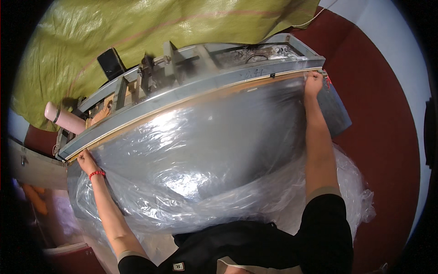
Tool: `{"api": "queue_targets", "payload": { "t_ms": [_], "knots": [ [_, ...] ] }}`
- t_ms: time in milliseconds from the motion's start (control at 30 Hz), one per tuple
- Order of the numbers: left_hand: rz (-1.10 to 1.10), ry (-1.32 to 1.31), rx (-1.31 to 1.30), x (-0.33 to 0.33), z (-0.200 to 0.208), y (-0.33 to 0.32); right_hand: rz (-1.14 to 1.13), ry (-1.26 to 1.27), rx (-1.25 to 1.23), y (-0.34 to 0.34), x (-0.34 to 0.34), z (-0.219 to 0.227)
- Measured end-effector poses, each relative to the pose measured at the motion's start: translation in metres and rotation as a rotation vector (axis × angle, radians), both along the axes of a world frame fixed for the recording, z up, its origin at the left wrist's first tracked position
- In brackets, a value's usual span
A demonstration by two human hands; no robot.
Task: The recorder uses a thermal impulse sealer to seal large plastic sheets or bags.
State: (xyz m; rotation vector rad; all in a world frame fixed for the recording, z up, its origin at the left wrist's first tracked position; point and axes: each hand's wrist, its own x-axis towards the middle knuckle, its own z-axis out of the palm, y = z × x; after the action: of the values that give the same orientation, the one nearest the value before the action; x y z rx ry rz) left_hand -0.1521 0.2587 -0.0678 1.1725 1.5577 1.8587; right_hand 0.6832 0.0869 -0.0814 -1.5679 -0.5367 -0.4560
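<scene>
Plastic film (205, 137) spread between left fingers (82, 156) and right fingers (314, 76), both clenched on its far edge.

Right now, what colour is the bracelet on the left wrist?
The bracelet is red; the head view shows it.

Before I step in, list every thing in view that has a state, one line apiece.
Left hand: closed, gripping the plastic's far left edge
Right hand: closed, gripping its far right edge
Clear plastic sheet: spread out, bunched on the person's side
Pink bottle: capped
Smartphone: screen dark
Yellow-green tarp: draped, creased
Red bead bracelet: worn on the left wrist
</scene>
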Motion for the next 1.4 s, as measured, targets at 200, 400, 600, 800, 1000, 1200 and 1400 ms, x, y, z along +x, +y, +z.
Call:
{"api": "queue_targets", "payload": {
  "t_ms": [200,400,600,800,1000,1200,1400],
  "knots": [
    [0.012,-0.115,-0.042,-0.02,-0.004,-0.002,0.057,0.288,-0.027,-0.001,-0.057,0.038],
    [-0.206,-0.047,-0.052,-0.004,0.023,-0.031,-0.176,0.03,-0.153,0.001,-0.089,0.062],
    [-0.486,0.237,0.017,0.015,0.107,-0.144,0.713,-0.458,-0.094,0.022,-0.33,0.139],
    [-0.398,0.286,0.101,-0.013,0.134,-0.215,1.076,-0.799,-0.105,0.015,-0.517,0.152],
    [-0.633,0.47,-0.322,-0.032,0.14,-0.252,1.782,-0.036,-0.481,0.017,-0.504,0.101],
    [-1.227,0.495,-0.72,0.0,0.087,-0.304,0.781,-0.051,-0.569,-0.022,-0.298,0.067],
    [-1.178,0.754,-0.801,-0.063,0.057,-0.295,-0.127,-0.076,-0.868,-0.202,-0.032,0.049]
  ]
}}
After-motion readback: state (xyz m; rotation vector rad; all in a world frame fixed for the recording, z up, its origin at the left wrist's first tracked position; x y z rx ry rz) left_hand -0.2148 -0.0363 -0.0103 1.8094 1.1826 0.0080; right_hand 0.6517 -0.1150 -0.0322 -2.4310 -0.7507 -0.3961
